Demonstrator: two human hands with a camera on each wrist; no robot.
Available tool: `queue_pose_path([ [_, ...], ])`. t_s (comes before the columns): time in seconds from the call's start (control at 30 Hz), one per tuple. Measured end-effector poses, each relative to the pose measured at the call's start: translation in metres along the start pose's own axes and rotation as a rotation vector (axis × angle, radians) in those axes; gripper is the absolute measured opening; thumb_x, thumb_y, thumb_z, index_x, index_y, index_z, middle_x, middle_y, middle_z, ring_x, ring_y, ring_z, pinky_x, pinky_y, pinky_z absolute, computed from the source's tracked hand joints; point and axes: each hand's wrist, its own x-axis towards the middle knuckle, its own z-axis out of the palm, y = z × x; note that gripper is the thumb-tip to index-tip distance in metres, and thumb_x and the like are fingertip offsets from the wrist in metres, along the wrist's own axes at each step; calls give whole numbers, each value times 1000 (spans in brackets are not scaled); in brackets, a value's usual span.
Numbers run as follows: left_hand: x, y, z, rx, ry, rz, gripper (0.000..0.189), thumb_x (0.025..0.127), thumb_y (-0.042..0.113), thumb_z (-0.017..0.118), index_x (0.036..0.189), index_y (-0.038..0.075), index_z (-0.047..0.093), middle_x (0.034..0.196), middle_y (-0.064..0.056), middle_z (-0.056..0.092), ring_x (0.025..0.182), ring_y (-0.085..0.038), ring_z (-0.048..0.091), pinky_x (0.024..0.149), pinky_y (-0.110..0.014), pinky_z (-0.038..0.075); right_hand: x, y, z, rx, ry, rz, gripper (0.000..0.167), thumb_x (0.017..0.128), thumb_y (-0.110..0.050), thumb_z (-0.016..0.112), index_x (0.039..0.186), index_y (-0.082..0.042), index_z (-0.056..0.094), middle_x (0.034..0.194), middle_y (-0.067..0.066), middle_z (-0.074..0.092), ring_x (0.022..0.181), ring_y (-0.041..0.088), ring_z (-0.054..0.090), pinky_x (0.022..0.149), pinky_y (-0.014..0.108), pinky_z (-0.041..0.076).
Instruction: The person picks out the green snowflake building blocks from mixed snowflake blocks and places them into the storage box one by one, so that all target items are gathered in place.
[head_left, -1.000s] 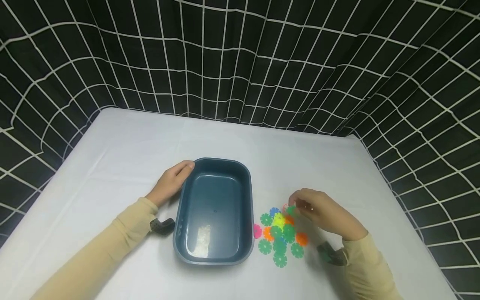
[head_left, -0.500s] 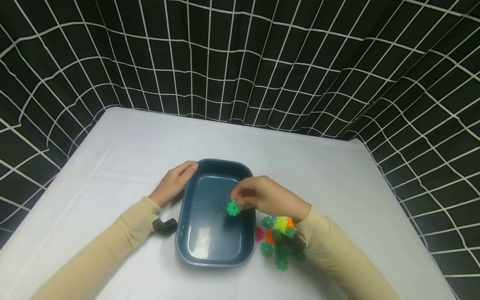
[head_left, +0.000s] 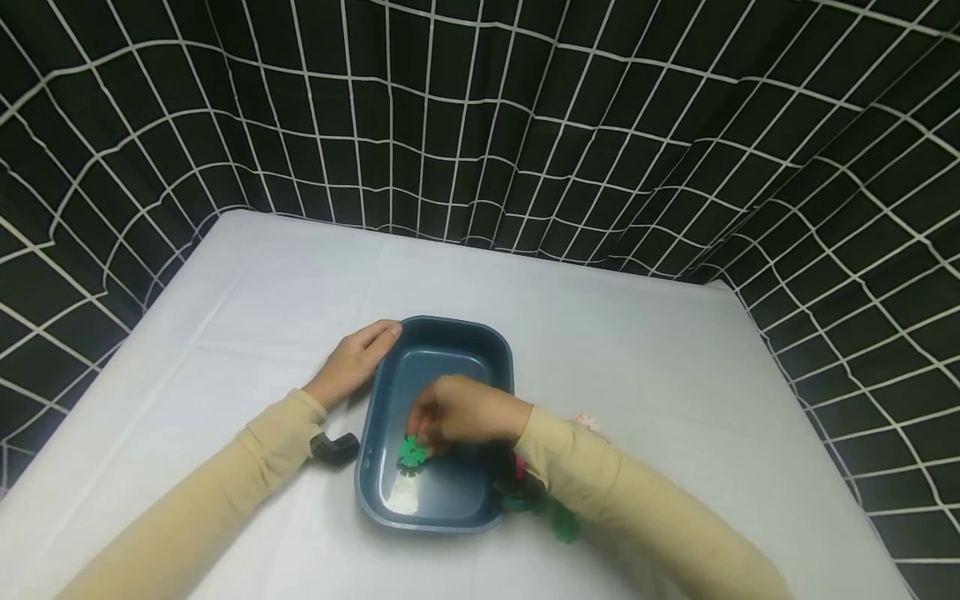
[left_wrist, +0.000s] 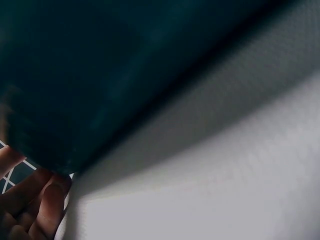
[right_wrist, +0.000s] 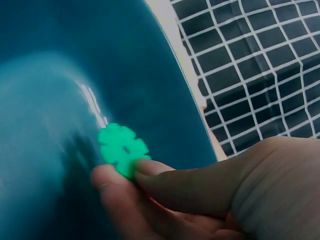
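Observation:
My right hand [head_left: 468, 410] is inside the blue plastic basin [head_left: 453, 492], pinching a green snowflake disc [head_left: 412, 452] low over its floor, left of the middle. Up close in the right wrist view, thumb and forefinger hold this notched disc [right_wrist: 122, 147] by its edge. My left hand [head_left: 358, 354] grips the basin's far left corner, thumb at the rim. In the left wrist view its curled fingers [left_wrist: 50, 207] show at that corner beneath the dark basin wall [left_wrist: 110, 60].
To the right of the basin lie more snowflake discs, largely hidden by my right forearm; a green disc [head_left: 566, 525] and a pale disc [head_left: 588, 423] show past the sleeve. White cloth [head_left: 637, 333] covers the table. A black curtain [head_left: 465, 125] with white grid lines hangs behind.
From the disc pile, my right hand has moved left over the basin with the green disc, then lower and further left inside it. The left hand keeps its grip on the corner.

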Motion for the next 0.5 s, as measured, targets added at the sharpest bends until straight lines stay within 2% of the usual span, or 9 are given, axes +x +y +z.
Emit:
queue_pose_path([
  [0.2,3,-1,1,-3,13,21,47,102,46,38,131,14,57,133,-10,58,129,-30,49,110,-47,37,7,-4,12,7,-44,56,20,79,13,65,81,-6,70,66,2,67,54,12,64,54,24,56],
  [0.4,2,-1,1,-3,12,15,47,102,46,38,130,14,57,132,-10,58,128,-30,49,110,-48,37,10,-8,25,33,-74,82,20,78,14,66,77,-6,69,61,4,65,48,14,62,49,25,55],
  [0.5,0,-1,0,1,7,7,48,102,47,37,131,15,56,133,-10,58,129,-30,49,110,-48,37,11,-11,29,-28,-75,69,20,77,10,69,76,-9,68,59,0,63,48,9,60,49,22,54],
])
